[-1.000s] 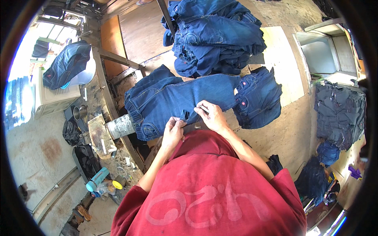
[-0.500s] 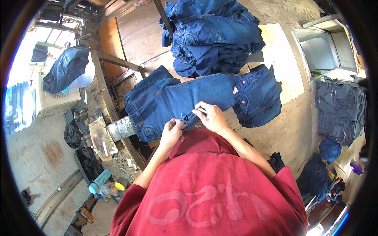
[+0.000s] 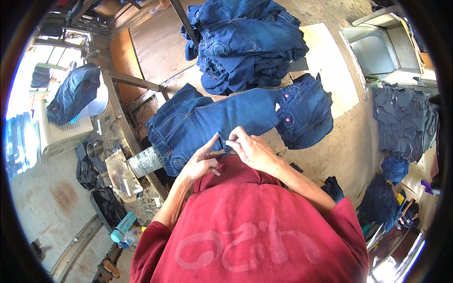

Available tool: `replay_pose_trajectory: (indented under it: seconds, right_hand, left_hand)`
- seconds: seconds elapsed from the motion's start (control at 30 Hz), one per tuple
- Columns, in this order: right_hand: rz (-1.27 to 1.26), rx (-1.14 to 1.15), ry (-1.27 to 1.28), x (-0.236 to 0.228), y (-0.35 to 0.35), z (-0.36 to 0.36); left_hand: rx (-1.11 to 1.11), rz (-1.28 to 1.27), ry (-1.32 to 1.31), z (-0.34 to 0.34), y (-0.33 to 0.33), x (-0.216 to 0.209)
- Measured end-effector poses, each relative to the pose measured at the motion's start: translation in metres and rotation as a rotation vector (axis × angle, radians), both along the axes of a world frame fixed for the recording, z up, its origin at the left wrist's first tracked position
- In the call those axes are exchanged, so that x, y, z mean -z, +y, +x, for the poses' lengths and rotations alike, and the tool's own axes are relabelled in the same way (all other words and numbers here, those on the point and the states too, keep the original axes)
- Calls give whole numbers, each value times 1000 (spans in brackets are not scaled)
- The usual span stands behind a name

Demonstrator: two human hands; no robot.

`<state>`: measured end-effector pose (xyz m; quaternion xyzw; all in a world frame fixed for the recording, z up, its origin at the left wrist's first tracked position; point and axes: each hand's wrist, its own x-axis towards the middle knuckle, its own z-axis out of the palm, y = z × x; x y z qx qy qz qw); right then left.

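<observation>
Blue jeans (image 3: pixel 217 115) lay crosswise right in front of me, waistband (image 3: pixel 158 141) against a pale cylinder (image 3: pixel 145 162), far end meeting a second denim piece (image 3: pixel 304 113) with red buttons, denim pile (image 3: pixel 250 42) just beyond. My left hand (image 3: pixel 200 165) had its fingers apart: index stretched onto the jeans' near side, thumb free, clamped on nothing I could make out. My right hand (image 3: pixel 255 152) had thumb and index bunched close, just beside a small dark fold (image 3: pixel 222 141); couldn't tell whether they pinched denim, something tiny or nothing. To do it well, I judged: pin the denim flat with the left index, hold it taut, make small fingertip moves, keep my red shirt (image 3: pixel 245 217) out of the way. Hard to see: near edge partly behind hands and shirt, right palm turned away, the jeans' support hidden underneath, the second piece's overlap unclear, pile cut off at the top.
</observation>
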<state>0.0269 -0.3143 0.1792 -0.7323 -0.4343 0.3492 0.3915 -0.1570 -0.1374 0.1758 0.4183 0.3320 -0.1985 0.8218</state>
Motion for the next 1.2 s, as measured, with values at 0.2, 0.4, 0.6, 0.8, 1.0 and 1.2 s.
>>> replay_pose_trajectory:
  seconds: [0.2,0.4,0.6,0.8,1.0,1.2]
  right_hand:
    - [-185,4,-271,-10,5,7]
    - [-161,-54,-304,9,10,9]
    - [-322,556,-172,66,-48,82]
    - [-157,1060,1160,159,-73,102]
    - [106,1826,435,241,-98,185]
    - [225,2117,109,203,-285,367]
  left_hand:
    - [-33,-25,6,-3,1,4]
    - [-40,45,5,-2,0,4]
    - [72,1625,529,-39,104,27]
    - [-228,1261,600,-74,163,83]
    - [-147,1876,236,-5,76,49]
    - [-405,390,178,199,-51,44]
